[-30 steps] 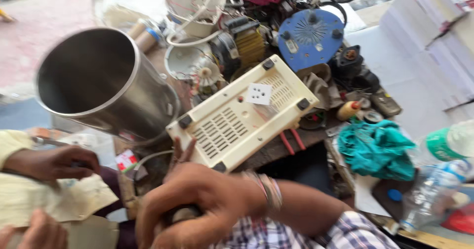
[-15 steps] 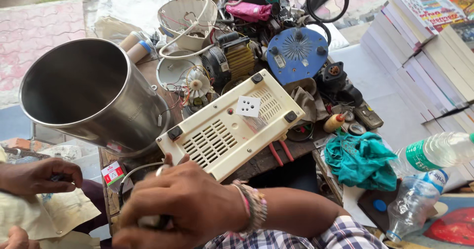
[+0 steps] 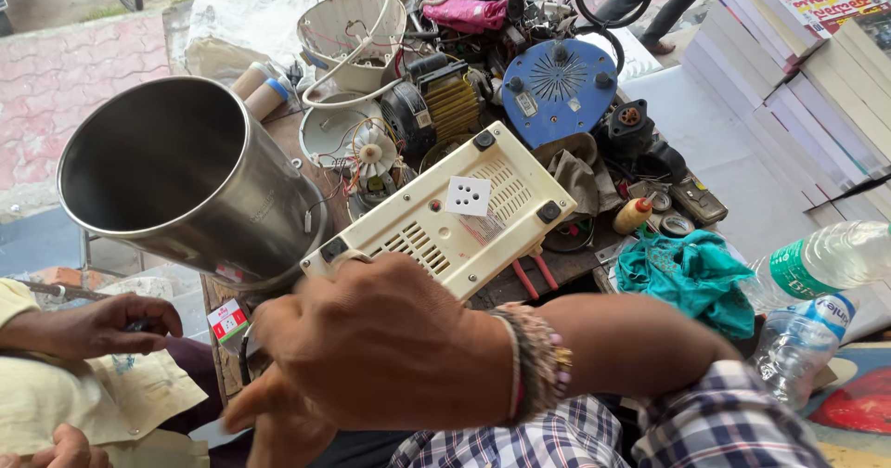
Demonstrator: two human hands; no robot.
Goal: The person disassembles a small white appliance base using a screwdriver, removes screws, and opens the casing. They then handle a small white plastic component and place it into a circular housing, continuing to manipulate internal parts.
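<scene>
Two hands at the cream vented casing (image 3: 445, 213), which lies on the cluttered bench.
Right hand (image 3: 390, 343) touches its near corner, fingers curled (grip unclear); left hand (image 3: 278, 422) is mostly hidden; steel pot (image 3: 186, 180) adjoins the casing.

Cluttered repair bench, seen from above. A cream vented appliance casing (image 3: 452, 213) lies tilted at centre. To its left stands a large steel canister (image 3: 186, 185), mouth open toward the viewer. Below the casing, the person's right hand (image 3: 380, 343), wrist beaded with a bracelet (image 3: 534, 366), covers its near corner; the left hand (image 3: 278, 426) shows only partly beneath. Behind the casing sits a blue round motor cover (image 3: 557, 83); right of it, teal cloth (image 3: 691, 278) and plastic bottles (image 3: 817, 264). Far left, another person's hand (image 3: 102, 324).
</scene>
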